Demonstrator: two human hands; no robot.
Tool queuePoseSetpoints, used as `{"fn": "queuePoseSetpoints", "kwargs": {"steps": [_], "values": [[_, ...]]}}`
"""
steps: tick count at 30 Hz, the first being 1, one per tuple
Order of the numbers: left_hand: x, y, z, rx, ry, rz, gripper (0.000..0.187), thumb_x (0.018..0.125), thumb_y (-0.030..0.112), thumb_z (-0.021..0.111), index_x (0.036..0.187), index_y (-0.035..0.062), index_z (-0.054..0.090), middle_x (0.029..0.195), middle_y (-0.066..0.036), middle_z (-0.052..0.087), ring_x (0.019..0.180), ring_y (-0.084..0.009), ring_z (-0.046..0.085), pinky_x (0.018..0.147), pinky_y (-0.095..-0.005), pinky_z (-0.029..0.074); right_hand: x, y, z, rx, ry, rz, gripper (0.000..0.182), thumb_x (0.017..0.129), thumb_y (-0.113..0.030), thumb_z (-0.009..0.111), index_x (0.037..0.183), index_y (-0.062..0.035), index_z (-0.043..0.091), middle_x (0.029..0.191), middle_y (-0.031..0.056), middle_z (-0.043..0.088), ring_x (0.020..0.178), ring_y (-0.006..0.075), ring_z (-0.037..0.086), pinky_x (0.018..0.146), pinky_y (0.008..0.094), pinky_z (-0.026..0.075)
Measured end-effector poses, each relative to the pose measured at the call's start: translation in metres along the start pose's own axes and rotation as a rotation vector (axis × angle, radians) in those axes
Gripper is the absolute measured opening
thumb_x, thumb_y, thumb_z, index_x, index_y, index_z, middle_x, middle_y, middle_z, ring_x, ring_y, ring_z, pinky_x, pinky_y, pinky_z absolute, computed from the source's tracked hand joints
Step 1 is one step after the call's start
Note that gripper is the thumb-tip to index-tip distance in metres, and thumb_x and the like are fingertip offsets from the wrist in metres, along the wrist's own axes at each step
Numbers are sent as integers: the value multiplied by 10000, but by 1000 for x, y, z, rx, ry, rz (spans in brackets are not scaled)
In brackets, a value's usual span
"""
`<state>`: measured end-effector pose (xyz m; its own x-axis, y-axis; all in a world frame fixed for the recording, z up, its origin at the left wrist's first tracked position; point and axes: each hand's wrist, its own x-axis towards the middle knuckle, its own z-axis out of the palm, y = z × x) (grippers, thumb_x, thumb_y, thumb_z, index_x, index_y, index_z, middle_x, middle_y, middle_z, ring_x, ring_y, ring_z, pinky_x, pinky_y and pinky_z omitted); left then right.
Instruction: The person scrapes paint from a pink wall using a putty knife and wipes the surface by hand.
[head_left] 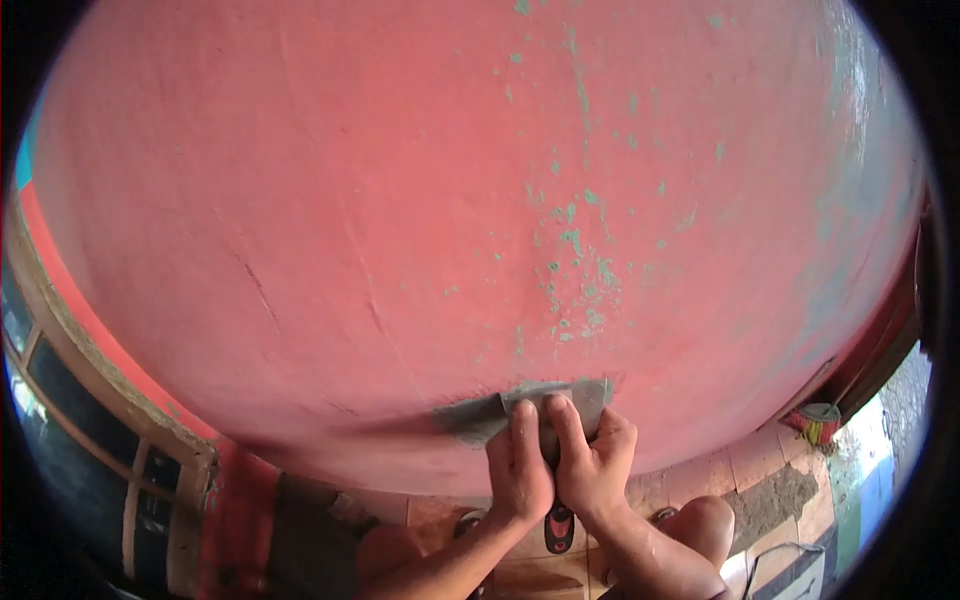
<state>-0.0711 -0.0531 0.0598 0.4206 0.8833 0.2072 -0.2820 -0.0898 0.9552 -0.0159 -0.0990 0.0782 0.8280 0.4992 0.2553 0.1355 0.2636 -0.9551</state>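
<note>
A wide scraper with a grey metal blade is pressed to the lower part of a pink wall. Its black and red handle points down toward me. Both thumbs lie on the blade: my left hand grips from the left side, my right hand from the right. Each hand's fingers are closed and partly hidden behind the tool. Around the blade is a rough grey patch where the pink paint is gone. Green specks show through the paint higher up.
Grey debris lies on the tiled floor at the right. A broom with coloured bristles rests near the wall's right end. A wooden frame with dark panes stands at the left. My knees are bent below my arms.
</note>
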Motion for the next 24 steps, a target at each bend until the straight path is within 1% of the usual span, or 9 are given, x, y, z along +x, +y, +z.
{"fn": "queuePoseSetpoints", "kwargs": {"steps": [4,8,10,12,14,15,18,21,24], "values": [[-1,-4,-6,122,-97,-42,467,1072,367,380,927,0,629,854,-15,622,813,-99,541,714,-295,462,-1,10,-10,-25,-23,75,289,959,-216,650,848,51,657,678,23,641,665,42,516,569,262,456],[-1,-3,8,110,-121,100,459,1077,355,378,891,4,609,822,-16,610,781,-91,515,670,-300,445,0,12,-14,25,42,36,300,967,-219,644,839,52,652,688,12,633,674,46,510,578,257,455],[10,4,6,120,-188,145,411,1081,278,386,884,-25,583,697,-71,578,720,-97,533,604,-328,447,9,2,-13,75,25,25,288,972,-208,639,849,52,657,706,10,645,684,47,522,585,254,458],[9,1,7,67,-184,71,411,1079,275,386,878,-25,582,695,-81,581,733,-100,544,607,-333,447,3,3,-18,90,19,54,276,976,-196,635,858,52,660,721,7,652,689,47,528,588,252,458],[3,-6,16,131,-118,96,421,1080,280,379,883,-28,587,710,-85,592,735,-103,548,618,-324,452,4,8,-23,78,24,45,263,979,-184,631,864,50,663,732,3,656,691,45,529,586,249,457],[0,-2,21,158,-107,125,460,1083,344,366,857,14,594,805,-8,596,778,-83,514,659,-288,444,5,8,-24,104,47,70,260,973,-183,640,851,45,659,722,2,648,698,40,522,584,248,455],[3,4,22,36,-170,44,449,1079,345,374,907,8,618,838,-22,608,807,-100,537,696,-299,460,9,4,-25,87,40,56,279,972,-192,641,829,47,650,697,2,632,681,39,506,573,250,449],[-8,-6,19,161,-134,4,431,1077,316,372,947,-5,629,886,-48,637,850,-108,571,730,-311,477,0,6,-32,-13,42,57,303,970,-200,638,801,50,640,649,-3,605,643,37,490,549,255,437],[2,-5,26,170,-134,125,450,1073,339,389,926,-14,628,891,-41,648,866,-106,582,721,-313,481,9,-2,-32,1,46,30,303,971,-194,632,786,45,631,631,-11,582,633,35,477,531,255,422]]}}
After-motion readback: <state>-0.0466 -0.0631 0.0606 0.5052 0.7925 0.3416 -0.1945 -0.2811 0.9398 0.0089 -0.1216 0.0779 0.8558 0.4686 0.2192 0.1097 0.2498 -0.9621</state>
